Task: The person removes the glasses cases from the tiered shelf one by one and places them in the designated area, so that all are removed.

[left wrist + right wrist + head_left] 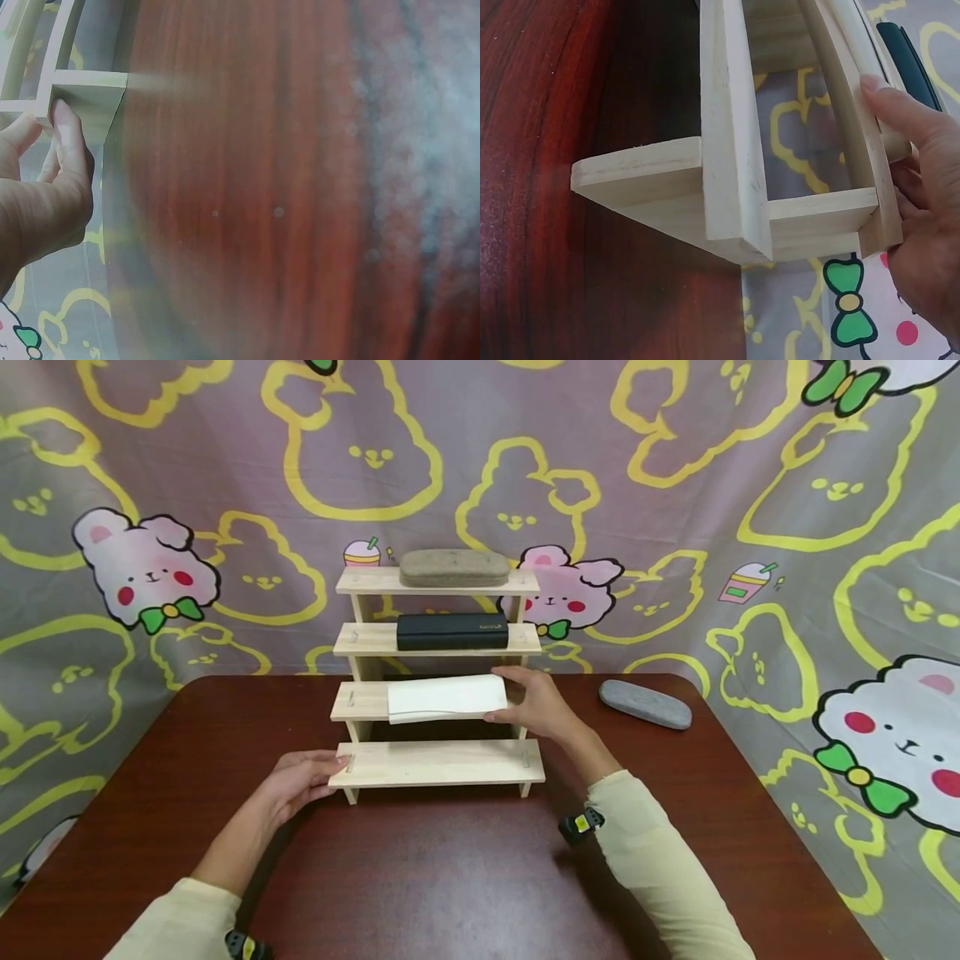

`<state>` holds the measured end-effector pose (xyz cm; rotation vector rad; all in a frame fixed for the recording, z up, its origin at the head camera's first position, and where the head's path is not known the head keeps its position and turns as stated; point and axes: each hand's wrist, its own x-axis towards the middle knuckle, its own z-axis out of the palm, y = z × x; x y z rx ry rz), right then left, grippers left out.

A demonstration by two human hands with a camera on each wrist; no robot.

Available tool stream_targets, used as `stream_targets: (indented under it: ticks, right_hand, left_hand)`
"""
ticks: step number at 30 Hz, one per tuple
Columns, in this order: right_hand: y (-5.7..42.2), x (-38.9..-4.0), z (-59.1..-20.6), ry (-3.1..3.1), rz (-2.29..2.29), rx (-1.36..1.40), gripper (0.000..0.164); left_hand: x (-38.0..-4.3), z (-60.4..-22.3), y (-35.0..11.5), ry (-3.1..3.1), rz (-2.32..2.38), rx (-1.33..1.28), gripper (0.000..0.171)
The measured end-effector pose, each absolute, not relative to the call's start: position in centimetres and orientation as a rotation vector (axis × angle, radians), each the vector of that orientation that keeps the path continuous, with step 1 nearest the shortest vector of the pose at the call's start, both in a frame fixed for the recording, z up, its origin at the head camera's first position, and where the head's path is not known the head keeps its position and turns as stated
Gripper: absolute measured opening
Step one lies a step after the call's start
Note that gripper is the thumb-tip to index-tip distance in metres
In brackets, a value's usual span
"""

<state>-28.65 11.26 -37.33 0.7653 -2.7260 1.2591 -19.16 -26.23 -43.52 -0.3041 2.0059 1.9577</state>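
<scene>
A wooden stepped rack [442,763] with several tiers stands on the table. With thumb and fingers my left hand [303,779] pinches the left end of its lowest board, which the left wrist view also shows at the hand [52,191]. My right hand [538,702] holds the right end of a white glasses case [447,698] at the second tier from the bottom. In the right wrist view the thumb [889,101] lies along the case's edge; the other fingers are partly hidden. A black glasses case [452,632] lies one tier higher, and an olive one [454,567] on top.
To the right of the rack a grey glasses case [645,704] lies on the dark red-brown table [450,877]. A patterned curtain [247,460] with cartoon bears hangs behind the table and along its sides.
</scene>
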Motion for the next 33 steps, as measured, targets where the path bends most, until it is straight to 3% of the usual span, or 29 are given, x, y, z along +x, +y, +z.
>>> stream_targets:
  ticks: [11, 21, 33]
  right_hand:
    - [11.2, -28.7, -38.0, -2.656, 1.471, 0.7, 0.074]
    - [11.2, -28.4, -38.4, -2.602, 1.482, 0.713, 0.072]
    - [11.3, -28.4, -38.5, -2.572, 1.471, 0.721, 0.07]
  left_hand:
    - [-19.1, -43.4, -26.2, 2.028, 1.934, -0.287, 0.062]
    - [-19.3, -43.8, -26.3, 2.003, 1.952, -0.313, 0.05]
    - [-19.2, -43.6, -26.2, 2.009, 1.953, -0.317, 0.056]
